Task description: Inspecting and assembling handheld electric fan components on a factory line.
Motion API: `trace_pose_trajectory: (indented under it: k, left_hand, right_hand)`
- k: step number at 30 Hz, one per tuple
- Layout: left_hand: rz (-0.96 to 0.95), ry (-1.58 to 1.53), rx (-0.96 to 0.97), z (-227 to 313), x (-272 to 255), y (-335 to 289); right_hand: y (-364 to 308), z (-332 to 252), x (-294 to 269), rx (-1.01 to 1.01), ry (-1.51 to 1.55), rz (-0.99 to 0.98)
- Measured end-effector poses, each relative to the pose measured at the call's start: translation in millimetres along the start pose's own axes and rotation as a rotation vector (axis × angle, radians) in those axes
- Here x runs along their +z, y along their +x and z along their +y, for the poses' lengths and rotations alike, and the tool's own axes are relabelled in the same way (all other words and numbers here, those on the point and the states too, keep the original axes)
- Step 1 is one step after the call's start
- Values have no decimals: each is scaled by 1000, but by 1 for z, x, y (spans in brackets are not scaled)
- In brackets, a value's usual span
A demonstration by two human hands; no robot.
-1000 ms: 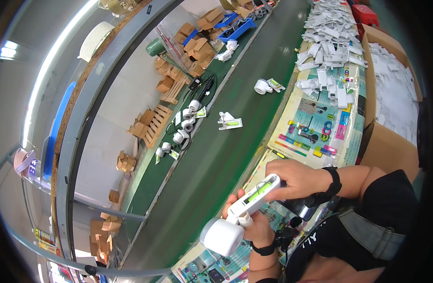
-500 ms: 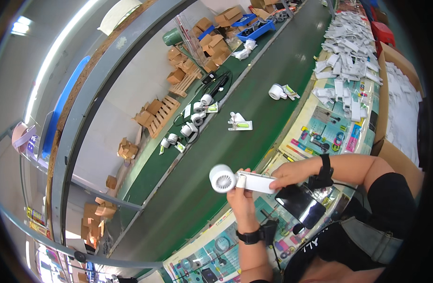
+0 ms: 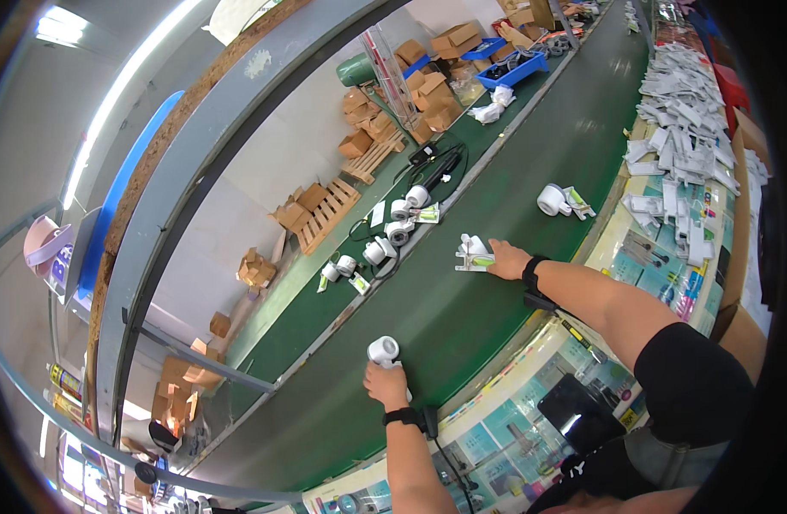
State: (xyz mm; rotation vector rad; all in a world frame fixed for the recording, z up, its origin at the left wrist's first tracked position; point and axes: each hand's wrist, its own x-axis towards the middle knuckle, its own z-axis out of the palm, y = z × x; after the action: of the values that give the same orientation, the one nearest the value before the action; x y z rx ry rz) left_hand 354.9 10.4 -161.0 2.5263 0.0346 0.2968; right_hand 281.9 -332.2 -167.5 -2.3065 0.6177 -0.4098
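Note:
A white handheld fan (image 3: 383, 349) with a round head is in my left hand (image 3: 383, 383), whose fingers wrap its handle low over the green conveyor belt (image 3: 445, 317). Further right, my right hand (image 3: 506, 259) reaches across the belt, its fingers closed on the edge of a second white fan (image 3: 472, 247). That one shows a lime-green label and looks slightly tilted. Another white fan with a green-labelled part (image 3: 554, 200) lies on the belt beyond my right hand.
Several white fans (image 3: 398, 231) and black cables line the belt's far ledge. White plastic parts (image 3: 686, 111) pile up on the right-hand worktop, beside a carton (image 3: 740, 257). A dark phone-like device (image 3: 582, 411) rests on the near worktop. A grey metal frame (image 3: 145, 223) stands at left.
My hands have parted. The left moved down and left with its fan, which both hands held before; the right let go and went out to the second fan. The view has shifted.

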Motion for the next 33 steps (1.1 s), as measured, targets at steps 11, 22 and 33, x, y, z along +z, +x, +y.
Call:
trace_pose_trajectory:
  k: [11, 22, 33]
  left_hand:
    - [-858, -1369, -178, 105, -24, -107]
    - [-958, -1897, -171, 128, -82, -218]
    - [-1334, -1364, -31, 112, -103, -237]
  right_hand:
    - [-119, -73, -66, 36, 756, -752]
    - [-250, -48, -133, -514, 513, -57]
    - [-276, -35, -170, -642, 285, -185]
